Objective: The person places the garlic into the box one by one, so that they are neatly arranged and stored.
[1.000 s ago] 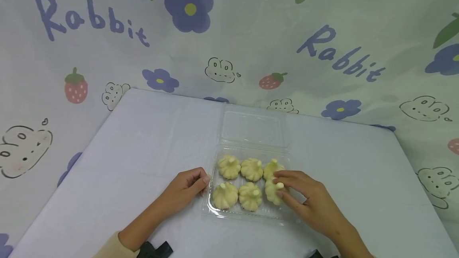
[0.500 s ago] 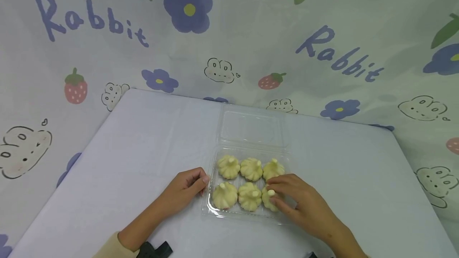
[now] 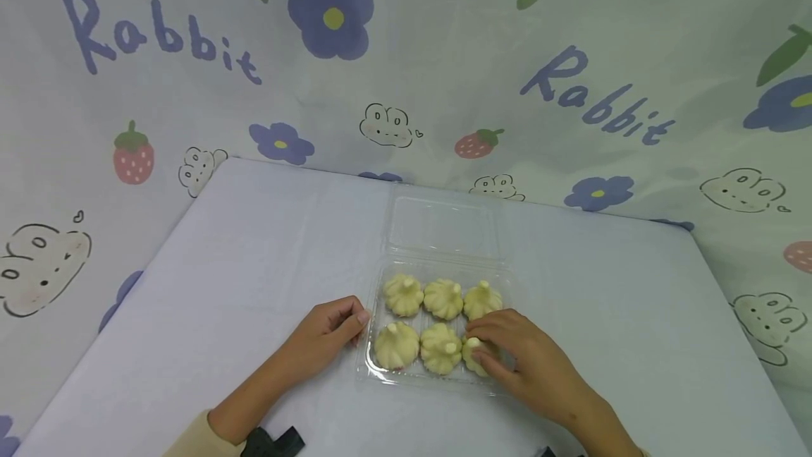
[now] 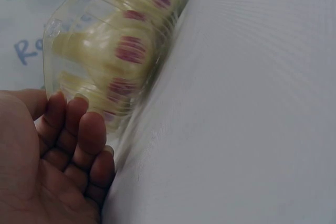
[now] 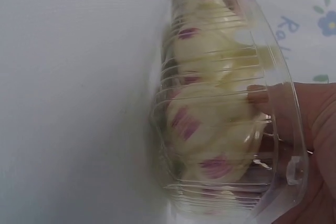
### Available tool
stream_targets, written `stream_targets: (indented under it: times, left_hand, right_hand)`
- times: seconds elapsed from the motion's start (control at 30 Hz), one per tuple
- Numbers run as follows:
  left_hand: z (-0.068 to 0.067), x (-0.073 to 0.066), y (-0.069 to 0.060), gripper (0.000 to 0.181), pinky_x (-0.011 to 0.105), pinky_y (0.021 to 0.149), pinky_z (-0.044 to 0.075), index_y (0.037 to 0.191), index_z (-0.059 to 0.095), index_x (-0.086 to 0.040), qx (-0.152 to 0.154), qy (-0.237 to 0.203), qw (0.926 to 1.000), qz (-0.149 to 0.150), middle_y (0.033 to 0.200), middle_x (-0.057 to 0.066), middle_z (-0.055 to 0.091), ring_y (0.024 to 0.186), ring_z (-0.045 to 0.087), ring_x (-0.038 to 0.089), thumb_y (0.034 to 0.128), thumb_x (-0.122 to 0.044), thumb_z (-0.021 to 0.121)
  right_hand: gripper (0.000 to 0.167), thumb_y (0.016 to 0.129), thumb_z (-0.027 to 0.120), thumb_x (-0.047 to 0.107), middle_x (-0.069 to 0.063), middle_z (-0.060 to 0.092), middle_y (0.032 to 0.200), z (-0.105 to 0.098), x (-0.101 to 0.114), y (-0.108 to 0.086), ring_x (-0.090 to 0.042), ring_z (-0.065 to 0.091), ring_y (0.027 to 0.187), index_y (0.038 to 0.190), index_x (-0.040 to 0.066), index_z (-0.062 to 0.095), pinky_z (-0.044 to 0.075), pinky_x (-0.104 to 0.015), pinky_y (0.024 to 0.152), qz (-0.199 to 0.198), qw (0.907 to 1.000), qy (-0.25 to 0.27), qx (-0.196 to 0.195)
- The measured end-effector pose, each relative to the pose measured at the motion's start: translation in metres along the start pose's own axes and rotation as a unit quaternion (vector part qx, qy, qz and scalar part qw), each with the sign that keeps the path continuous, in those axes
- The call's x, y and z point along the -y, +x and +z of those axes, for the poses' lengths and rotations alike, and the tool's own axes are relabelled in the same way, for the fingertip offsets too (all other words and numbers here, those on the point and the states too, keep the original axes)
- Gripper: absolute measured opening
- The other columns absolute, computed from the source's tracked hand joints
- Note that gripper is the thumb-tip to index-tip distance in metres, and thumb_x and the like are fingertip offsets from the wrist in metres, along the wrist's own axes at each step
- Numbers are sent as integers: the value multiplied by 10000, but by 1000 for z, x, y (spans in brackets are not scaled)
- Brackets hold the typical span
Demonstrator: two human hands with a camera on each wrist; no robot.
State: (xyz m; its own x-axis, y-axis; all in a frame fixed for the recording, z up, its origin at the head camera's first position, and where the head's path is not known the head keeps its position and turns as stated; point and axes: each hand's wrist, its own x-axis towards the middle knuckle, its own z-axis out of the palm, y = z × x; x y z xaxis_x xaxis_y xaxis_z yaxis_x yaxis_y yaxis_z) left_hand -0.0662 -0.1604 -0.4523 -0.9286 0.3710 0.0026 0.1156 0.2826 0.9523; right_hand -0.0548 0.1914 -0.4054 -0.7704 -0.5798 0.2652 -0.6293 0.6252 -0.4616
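Note:
Several pale garlic bulbs (image 3: pixel 442 349) with stubby stems stand in two rows in a clear plastic clamshell box (image 3: pixel 431 381), its lid laid back. My left hand (image 3: pixel 326 336) is at the box's left side, pinching its rim between thumb and fingers, as the left wrist view shows. My right hand (image 3: pixel 536 369) reaches into the near right corner, thumb and fingers around the garlic bulb (image 3: pixel 473 358) there and partly hiding it. Through the box wall in the right wrist view, purple streaks mark the bulbs' (image 5: pixel 185 123) lower sides.
The transparent lid (image 3: pixel 444 228) lies flat behind the box, near the back edge of the white-covered table (image 3: pixel 273 245). A printed curtain (image 3: pixel 406 55) hangs behind. Dark wrist-camera parts (image 3: pixel 275 441) show at the bottom edge.
My right hand has moved left and slightly down with its garlic bulb, bringing it into the near right corner beside the others. The left hand keeps its place on the rim.

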Motion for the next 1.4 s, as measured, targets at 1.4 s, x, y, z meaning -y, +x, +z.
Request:
stream_targets:
  times: [1.4]
  left_hand:
    - [1,0,1,255,283,649,489,856,611,-163,-8,-137,9997,195,766,36,611,699,574,203,1101,-215,562]
  right_hand:
    - [318,942,802,141,125,688,1238,-11,0,-4,-96,657,1152,1240,199,707,558,-318,935,132,9976,675,-43]
